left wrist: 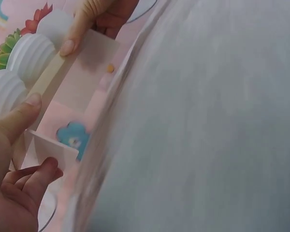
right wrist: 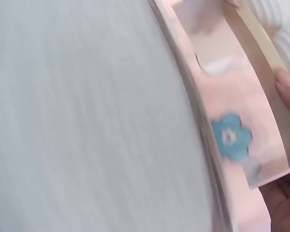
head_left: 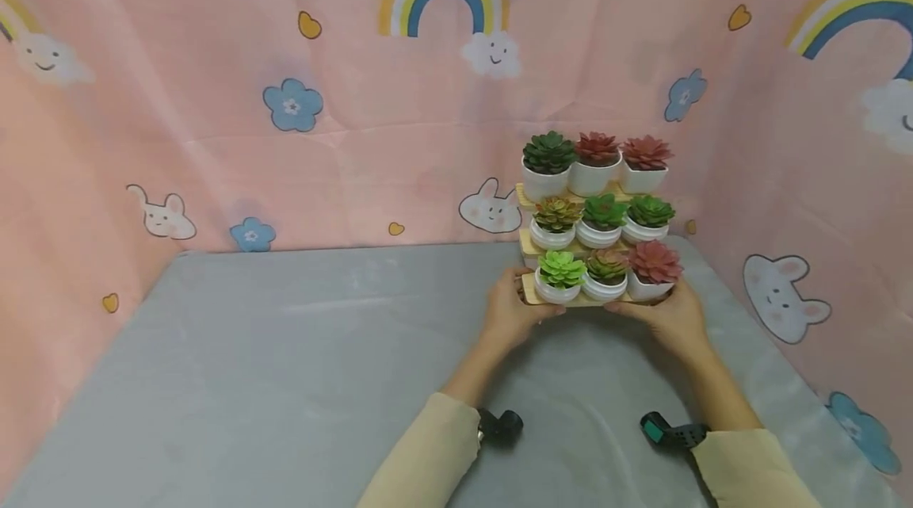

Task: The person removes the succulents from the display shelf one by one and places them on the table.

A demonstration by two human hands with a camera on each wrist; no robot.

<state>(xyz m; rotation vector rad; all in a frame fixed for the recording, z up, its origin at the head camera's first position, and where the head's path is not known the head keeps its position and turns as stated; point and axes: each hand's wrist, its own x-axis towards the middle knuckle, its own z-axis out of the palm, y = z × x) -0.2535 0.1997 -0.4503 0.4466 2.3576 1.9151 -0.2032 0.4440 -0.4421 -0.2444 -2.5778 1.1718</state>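
Note:
Both hands hold up a three-tier wooden plant stand [head_left: 529,291] on the right side of the head view. Small potted succulents stand in a row on each tier: a bright green succulent [head_left: 560,270] and a red succulent [head_left: 654,262] at the ends of the lowest. My left hand [head_left: 509,313] grips the left end, its thumb along the front edge and its fingers at the pale side panel [left wrist: 53,147]. Around the opposite end my right hand [head_left: 676,321] does the same, thumb on the front strip [right wrist: 261,53]. The wrist views show open space beneath the tier.
A grey-covered table [head_left: 285,365] spreads below the stand. Pink cloth [head_left: 342,167] printed with rainbows, rabbits and flowers hangs behind it and on both sides. Each wrist wears a strapped device, such as the dark one [head_left: 502,427] on the left.

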